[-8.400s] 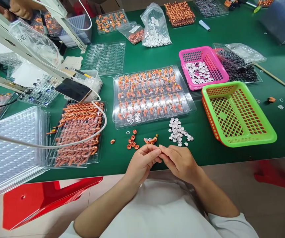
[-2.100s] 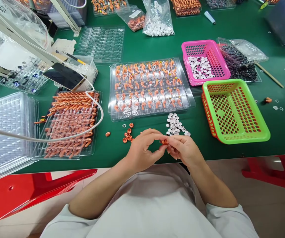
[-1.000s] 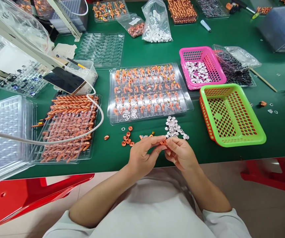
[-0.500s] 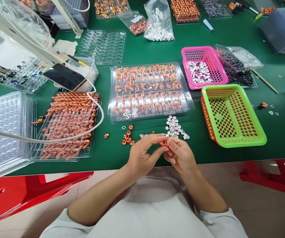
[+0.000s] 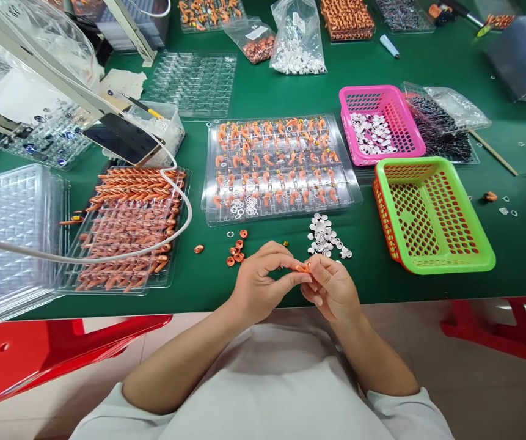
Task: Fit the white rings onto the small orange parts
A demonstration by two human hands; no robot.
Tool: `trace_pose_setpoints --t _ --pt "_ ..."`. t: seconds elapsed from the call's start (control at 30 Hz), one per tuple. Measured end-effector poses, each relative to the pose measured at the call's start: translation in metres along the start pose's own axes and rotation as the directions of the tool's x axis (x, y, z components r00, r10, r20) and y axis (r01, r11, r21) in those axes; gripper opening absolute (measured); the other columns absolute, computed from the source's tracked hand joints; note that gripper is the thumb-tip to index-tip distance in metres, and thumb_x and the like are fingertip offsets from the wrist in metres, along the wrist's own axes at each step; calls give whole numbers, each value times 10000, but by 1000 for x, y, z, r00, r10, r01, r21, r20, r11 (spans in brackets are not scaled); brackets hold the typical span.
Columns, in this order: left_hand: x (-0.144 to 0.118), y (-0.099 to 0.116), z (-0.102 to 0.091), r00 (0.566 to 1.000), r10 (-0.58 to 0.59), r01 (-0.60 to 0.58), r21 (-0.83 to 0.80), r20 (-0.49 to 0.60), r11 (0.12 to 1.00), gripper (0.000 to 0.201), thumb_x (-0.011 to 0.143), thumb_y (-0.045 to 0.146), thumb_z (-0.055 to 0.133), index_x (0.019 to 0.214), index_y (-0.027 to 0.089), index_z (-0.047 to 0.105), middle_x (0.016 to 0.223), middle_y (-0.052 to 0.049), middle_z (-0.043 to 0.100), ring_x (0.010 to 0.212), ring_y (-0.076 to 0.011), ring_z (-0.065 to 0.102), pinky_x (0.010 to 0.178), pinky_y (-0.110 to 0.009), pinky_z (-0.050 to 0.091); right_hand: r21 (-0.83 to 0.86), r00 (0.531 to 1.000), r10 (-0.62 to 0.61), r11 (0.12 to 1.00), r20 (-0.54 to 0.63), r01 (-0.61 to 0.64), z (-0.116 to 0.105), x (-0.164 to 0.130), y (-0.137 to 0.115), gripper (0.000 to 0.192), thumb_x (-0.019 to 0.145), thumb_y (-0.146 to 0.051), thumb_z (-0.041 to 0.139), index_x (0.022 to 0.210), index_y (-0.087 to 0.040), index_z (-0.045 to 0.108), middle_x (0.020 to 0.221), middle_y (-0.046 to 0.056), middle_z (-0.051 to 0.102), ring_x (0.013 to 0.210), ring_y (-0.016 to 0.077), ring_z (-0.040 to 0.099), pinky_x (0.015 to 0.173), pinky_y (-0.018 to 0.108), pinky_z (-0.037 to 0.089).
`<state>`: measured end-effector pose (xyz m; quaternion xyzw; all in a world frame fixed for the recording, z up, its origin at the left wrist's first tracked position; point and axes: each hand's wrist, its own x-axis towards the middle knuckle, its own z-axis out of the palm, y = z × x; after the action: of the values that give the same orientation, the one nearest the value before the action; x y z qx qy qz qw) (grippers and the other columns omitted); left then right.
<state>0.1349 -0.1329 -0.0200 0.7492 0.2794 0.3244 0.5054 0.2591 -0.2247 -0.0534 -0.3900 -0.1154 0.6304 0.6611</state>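
Between the fingertips of both hands, just over the table's front edge, is a small orange curved part (image 5: pixel 305 267), mostly covered by the fingers. My left hand (image 5: pixel 263 281) pinches it from the left with thumb and index finger. On its other side my right hand (image 5: pixel 333 287) is closed, thumb and fingers gripping the same part. Small orange round caps (image 5: pixel 236 250) lie left of my hands. A heap of white discs (image 5: pixel 323 235) lies just beyond my right hand. Behind them, a clear tray (image 5: pixel 357 194) holds rows of orange curved parts and some white rings.
On the right stand a green basket (image 5: pixel 468 264) and a pink basket (image 5: pixel 416 143) with white pieces. To the left, a clear tray (image 5: pixel 168 278) bears many orange parts, with a white cable (image 5: pixel 184 226) looping over it. A phone (image 5: pixel 123 139) rests on a clear box.
My left hand's fingers have shifted slightly, and more of the orange part shows between the fingertips. The whole view has moved a little; the things on the table look the same.
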Motion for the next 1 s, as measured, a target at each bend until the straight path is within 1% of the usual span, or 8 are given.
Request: trace_pose_setpoints --t 0.17,0.37,0.47,0.57,0.7,0.83,1.0 --pt "1 1 -5 998 52 -53 8 45 999 72 756 236 784 769 179 741 721 -50 676 724 -169 615 707 -315 525 -69 998 54 996 17 -53 -1 -1 -4 338 775 -452 753 721 -157 598 552 -53 502 370 50 444 328 154 292" --pt "0 3 -8 988 103 -109 48 112 993 86 783 271 759 776 189 734 726 -44 679 707 -158 608 717 -314 524 -112 991 115 988 69 -107 -8 -4 -4 364 749 -493 760 803 -151 645 564 -42 521 369 55 427 310 160 301" --pt "0 4 -10 981 127 -139 78 147 987 60 787 235 753 769 188 721 715 -39 672 704 -157 599 716 -308 516 -142 991 106 985 82 -94 -12 -6 -3 355 759 -488 753 824 -150 664 563 -38 520 379 61 430 313 163 301" --pt "1 5 -12 966 179 -201 109 185 973 30 805 181 726 788 187 702 702 -30 665 700 -155 587 692 -294 503 -176 991 101 981 84 -85 -14 -8 -1 345 761 -485 751 811 -156 660 562 -33 530 368 56 412 315 164 283" --pt "1 7 -14 946 235 -266 121 223 956 55 842 151 667 801 184 681 706 -25 668 680 -150 588 689 -298 494 -187 993 89 980 72 -74 -14 -10 3 364 746 -507 755 786 -168 628 549 -43 514 356 48 375 316 166 271" --pt "1 8 -15 938 230 -265 109 259 958 86 843 104 643 804 173 679 726 -36 669 694 -152 600 680 -290 498 -156 994 68 986 80 -55 -14 -13 7 351 747 -494 759 778 -181 602 565 -50 501 367 45 363 321 163 265" --pt "-1 10 -14 935 239 -273 99 264 957 118 853 84 608 815 173 676 726 -43 663 700 -155 602 688 -292 507 -154 996 26 988 91 -12 -12 -14 9 334 761 -480 749 767 -186 592 622 -37 516 381 45 361 331 171 264"
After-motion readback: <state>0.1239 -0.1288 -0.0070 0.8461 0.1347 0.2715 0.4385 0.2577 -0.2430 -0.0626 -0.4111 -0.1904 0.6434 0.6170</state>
